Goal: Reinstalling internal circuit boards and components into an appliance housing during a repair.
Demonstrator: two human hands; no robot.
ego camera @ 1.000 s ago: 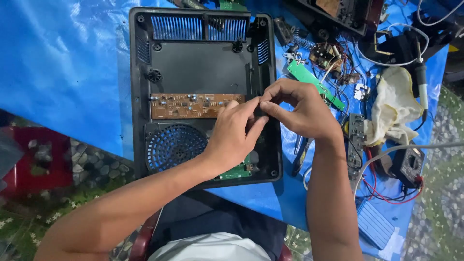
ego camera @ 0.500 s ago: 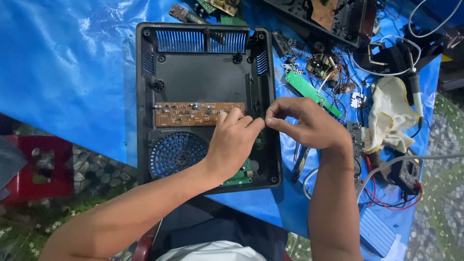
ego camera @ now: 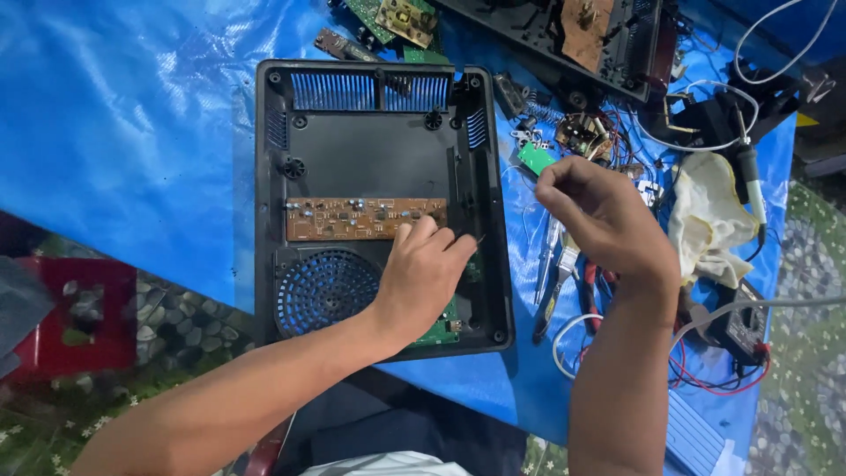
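Observation:
A black plastic housing (ego camera: 370,150) lies open on the blue tarp (ego camera: 132,141), with a round fan grille (ego camera: 322,291) at its near left. A brown circuit board (ego camera: 352,219) runs across its middle. My left hand (ego camera: 427,273) rests inside the housing with its fingertips pressed on the board's right end, beside the right wall. My right hand (ego camera: 604,211) hovers over the tarp to the right of the housing, fingers curled tight together. Nothing shows between them. A green board (ego camera: 441,330) peeks out under my left wrist.
Pliers with red handles (ego camera: 589,286) and a screwdriver (ego camera: 546,260) lie under my right hand. A yellowish cloth (ego camera: 705,220), a soldering iron (ego camera: 751,181), wires and a small meter (ego camera: 740,326) lie at the right. Another opened housing (ego camera: 564,40) and loose boards (ego camera: 392,13) sit at the top. A red stool (ego camera: 70,326) stands at the left.
My right hand has pulled away from my left hand and out of the housing, toward the right over the tools. My left hand stays at the board's right end.

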